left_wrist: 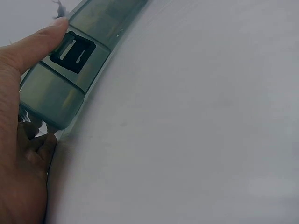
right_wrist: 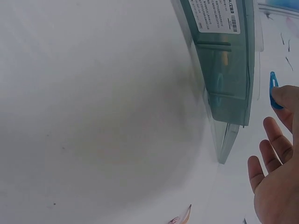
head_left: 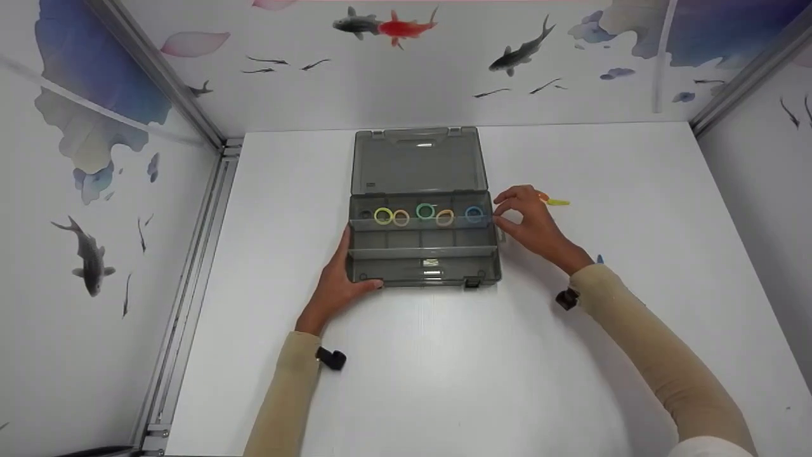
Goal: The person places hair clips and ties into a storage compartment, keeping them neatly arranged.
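Observation:
An open grey see-through compartment box (head_left: 422,270) lies on the table with its lid (head_left: 419,162) folded back. Colored rings stand in its back row, among them a yellow ring (head_left: 383,216), a green ring (head_left: 425,211) and a blue ring (head_left: 474,214). My left hand (head_left: 336,285) grips the box's front left corner, thumb along the front wall and fingers at the left side. Between thumb and forefinger, my right hand (head_left: 530,222) pinches a blue snap hair clip (right_wrist: 274,91) just beyond the box's right wall, near the back row.
Behind my right hand lie an orange clip (head_left: 542,197) and a yellow clip (head_left: 559,202). A small blue piece (head_left: 599,259) shows beside the right wrist. White panels with painted fish (head_left: 521,54) enclose the table, and a metal rail (head_left: 190,292) runs along its left side.

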A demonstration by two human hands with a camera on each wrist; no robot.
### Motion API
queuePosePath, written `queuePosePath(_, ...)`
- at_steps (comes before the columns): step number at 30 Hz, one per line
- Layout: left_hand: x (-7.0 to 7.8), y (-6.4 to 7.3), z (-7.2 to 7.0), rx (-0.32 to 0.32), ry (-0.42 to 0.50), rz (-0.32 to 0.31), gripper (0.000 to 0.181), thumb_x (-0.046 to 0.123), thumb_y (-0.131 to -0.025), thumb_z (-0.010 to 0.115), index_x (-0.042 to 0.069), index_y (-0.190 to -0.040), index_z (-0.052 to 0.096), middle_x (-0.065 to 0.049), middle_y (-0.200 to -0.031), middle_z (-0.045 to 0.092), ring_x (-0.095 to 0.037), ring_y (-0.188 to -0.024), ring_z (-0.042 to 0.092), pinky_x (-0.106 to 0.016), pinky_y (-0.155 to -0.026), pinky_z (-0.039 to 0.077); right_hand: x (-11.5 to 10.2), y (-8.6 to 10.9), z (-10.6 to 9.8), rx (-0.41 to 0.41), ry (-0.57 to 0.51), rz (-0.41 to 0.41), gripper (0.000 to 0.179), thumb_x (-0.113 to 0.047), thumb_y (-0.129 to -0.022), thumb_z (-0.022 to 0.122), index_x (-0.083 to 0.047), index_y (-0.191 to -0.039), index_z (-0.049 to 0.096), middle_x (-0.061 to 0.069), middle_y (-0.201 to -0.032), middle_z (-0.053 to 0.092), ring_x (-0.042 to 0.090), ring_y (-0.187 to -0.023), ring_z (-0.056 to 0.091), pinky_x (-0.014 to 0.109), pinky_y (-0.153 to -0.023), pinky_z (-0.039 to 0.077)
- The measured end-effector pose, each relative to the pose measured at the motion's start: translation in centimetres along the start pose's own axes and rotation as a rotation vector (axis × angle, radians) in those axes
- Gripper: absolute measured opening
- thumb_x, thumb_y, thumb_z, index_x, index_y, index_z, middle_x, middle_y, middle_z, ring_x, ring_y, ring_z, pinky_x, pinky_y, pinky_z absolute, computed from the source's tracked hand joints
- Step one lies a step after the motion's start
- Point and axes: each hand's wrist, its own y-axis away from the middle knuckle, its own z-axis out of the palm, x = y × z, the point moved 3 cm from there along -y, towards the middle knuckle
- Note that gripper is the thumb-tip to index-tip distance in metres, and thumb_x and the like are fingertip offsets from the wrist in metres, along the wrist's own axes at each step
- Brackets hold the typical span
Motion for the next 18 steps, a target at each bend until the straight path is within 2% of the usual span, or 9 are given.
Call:
queuePosePath(7, 0.2, 0.0, 0.0, 0.001, -0.006, -0.005, 0.136, 0.043, -0.084, 0.099, 0.029, -0.18, 0.002, -0.007, -0.185, 0.013, -0.031, -0.17, 0.014, -0.056, -0.135, 0.018, -0.9, -0.3, 1.1, -0.078, 0.002, -0.025, 0.009, 0.003, -0.098, 0.082, -0.003, -0.093, 0.077, 0.025, -0.124, 0.065, 0.04, -0.125, 0.052, 0.055, -0.109, 0.043)
queuePosePath(11, 0.2, 0.1, -0.1, 0.001, -0.013, 0.004, 0.137, 0.043, -0.084, 0.099, 0.026, -0.18, 0.002, -0.009, -0.185, 0.013, -0.033, -0.17, 0.014, -0.057, -0.135, 0.019, -1.4, -0.5, 1.8, -0.124, 0.011, -0.028, 0.008, 0.0, -0.099, 0.082, -0.002, -0.093, 0.077, 0.022, -0.123, 0.066, 0.038, -0.126, 0.053, 0.052, -0.11, 0.045)
queuePosePath(18, 0.1, 0.1, -0.1, -0.001, -0.017, -0.001, 0.137, 0.047, -0.084, 0.098, 0.028, -0.18, 0.002, -0.008, -0.185, 0.012, -0.032, -0.17, 0.015, -0.056, -0.135, 0.019, -2.0, -0.8, 2.6, -0.172, -0.009, -0.024, 0.008, -0.002, -0.1, 0.082, -0.001, -0.095, 0.076, 0.021, -0.126, 0.066, 0.035, -0.127, 0.052, 0.049, -0.11, 0.044)
